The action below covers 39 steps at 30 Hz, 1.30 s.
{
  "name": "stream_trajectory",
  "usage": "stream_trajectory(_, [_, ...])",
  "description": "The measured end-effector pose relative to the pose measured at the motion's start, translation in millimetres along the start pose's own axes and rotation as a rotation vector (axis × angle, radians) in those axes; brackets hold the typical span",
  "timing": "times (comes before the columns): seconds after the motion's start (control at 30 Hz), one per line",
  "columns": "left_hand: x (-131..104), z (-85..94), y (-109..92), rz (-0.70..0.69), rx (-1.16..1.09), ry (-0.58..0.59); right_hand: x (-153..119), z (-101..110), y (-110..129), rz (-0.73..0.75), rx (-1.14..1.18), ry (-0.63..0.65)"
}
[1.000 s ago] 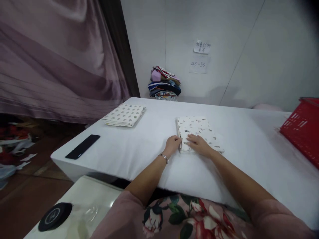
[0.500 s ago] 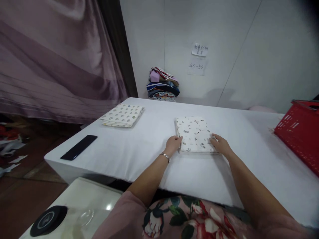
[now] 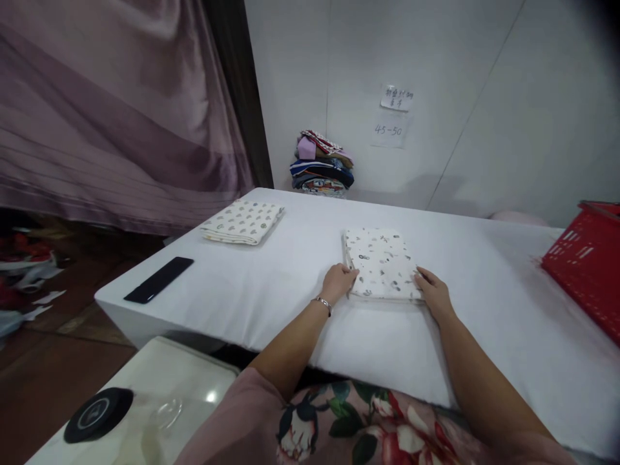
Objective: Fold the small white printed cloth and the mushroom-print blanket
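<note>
A folded white cloth [image 3: 382, 261] with small printed figures lies flat on the white-covered table [image 3: 271, 284] in front of me. My left hand [image 3: 340, 281] pinches its left edge close to the near corner, the thumb on top and the fingers partly hidden. At the opposite side, my right hand [image 3: 433, 290] grips the right edge near the other front corner, its fingers bent around the layers. Further left rests a second folded cloth [image 3: 245, 221], cream with grey shapes, and neither hand touches it.
A dark phone [image 3: 159, 279] lies at the table's left edge. On the right stands a red plastic basket [image 3: 586, 271]. Against the wall is a stack of folded fabrics [image 3: 322, 165]. Below left, a white surface [image 3: 194, 374] carries a round black object [image 3: 98, 414].
The view has shifted slightly left. My right hand's fingers have closed more around the cloth's right edge; my left hand stays at the left edge.
</note>
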<state>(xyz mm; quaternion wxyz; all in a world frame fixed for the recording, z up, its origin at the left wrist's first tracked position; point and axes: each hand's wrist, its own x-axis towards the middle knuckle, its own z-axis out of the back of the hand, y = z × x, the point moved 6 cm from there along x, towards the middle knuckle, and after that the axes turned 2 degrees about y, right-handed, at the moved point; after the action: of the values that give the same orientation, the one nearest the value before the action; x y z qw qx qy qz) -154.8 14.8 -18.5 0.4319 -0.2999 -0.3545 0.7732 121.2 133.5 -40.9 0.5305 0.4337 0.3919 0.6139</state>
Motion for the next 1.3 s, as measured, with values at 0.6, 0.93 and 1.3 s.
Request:
stream_trajectory(0.6, [11, -3.2, 9, 0.048, -0.121, 0.121, 0, -1, -1, 0.023, -0.056, 0.015])
stream_trajectory(0.93, [11, -0.4, 2, 0.029, -0.013, 0.085, 0, -1, 1, 0.006, -0.072, 0.019])
stream_trajectory(1.3, [5, 0.9, 2, 0.035, 0.168, 0.022, 2, -4, -4, 0.022, -0.076, 0.037])
